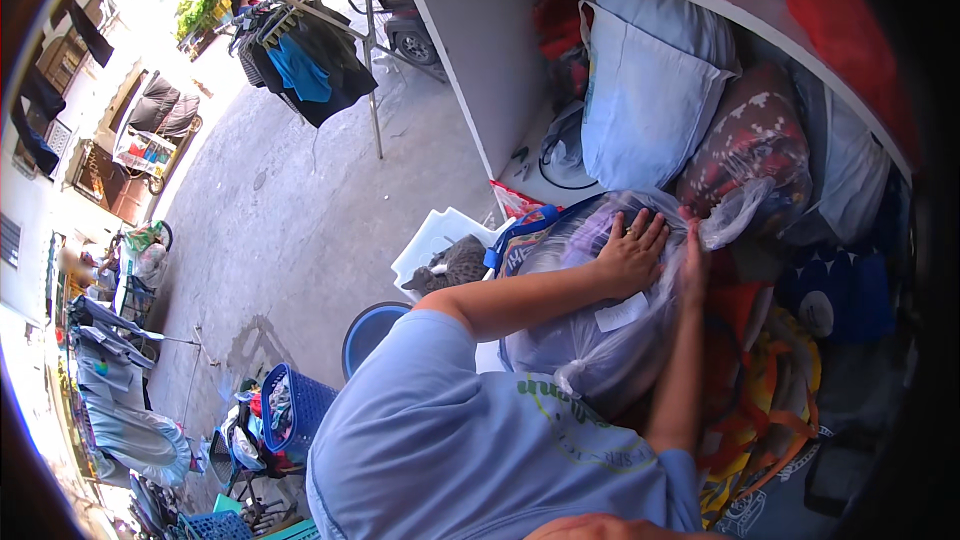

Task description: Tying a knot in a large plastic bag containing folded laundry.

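A big clear plastic bag (570, 335) with pale purple, soft-looking contents sits in front of me, tied in a knot on its near side. My left hand (635, 248) lies flat on top of it, fingers spread. Along its right side my right hand (692, 260) is seen edge-on, its fingers stretched out against the plastic and partly hidden. A white label (622, 312) shows through or on the bag below my left hand. Behind the bag is a blue printed bag (522, 235), mostly covered.
A white shelf unit (465, 70) holds a stuffed light-blue bag (650, 100) and a dark red patterned bundle (755, 150). Left of me, a grey cat (455, 265) is in a white bin (412, 248). Nearby stand a blue basket (298, 410) and a clothes rack (372, 60).
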### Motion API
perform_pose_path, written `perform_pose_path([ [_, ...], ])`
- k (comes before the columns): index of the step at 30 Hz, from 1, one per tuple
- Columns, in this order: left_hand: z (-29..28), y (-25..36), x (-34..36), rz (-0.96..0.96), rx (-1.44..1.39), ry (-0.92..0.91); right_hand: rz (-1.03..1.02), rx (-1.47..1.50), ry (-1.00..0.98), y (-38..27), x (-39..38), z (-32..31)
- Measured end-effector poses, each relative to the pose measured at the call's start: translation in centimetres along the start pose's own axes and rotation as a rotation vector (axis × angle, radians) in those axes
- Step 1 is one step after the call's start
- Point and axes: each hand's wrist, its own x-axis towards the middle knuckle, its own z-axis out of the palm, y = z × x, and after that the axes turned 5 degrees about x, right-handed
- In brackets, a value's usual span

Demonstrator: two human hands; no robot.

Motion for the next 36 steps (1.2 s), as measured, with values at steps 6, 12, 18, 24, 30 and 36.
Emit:
perform_pose_path([
  [6, -0.1, 0.3, 0.8, 0.022, 0.088, -0.046, 0.058, 0.239, 0.08, 4.4, 1.6, -3.5],
  [12, -4.7, -1.8, 4.6, 0.004, -0.395, -0.304, 0.206, 0.142, 0.28, 4.8, 2.6, -3.6],
  [18, -7.1, -1.5, 9.3, 0.871, 0.422, 0.441, 0.116, -0.078, 0.063, 1.3, 2.3, -1.7],
  [24, -6.9, -0.9, 12.8, 0.814, 0.419, -0.035, 0.339, -0.128, -0.116, 2.0, 2.4, -6.0],
  [30, -8.2, -2.0, 12.5, 0.615, 0.404, -0.273, -0.108, -0.206, -0.043, -1.8, 0.4, 0.9],
  [36, -12.2, 0.4, 11.4, 0.13, 0.013, -0.628, -0.371, -0.397, 0.239, 3.3, -1.7, -0.7],
])
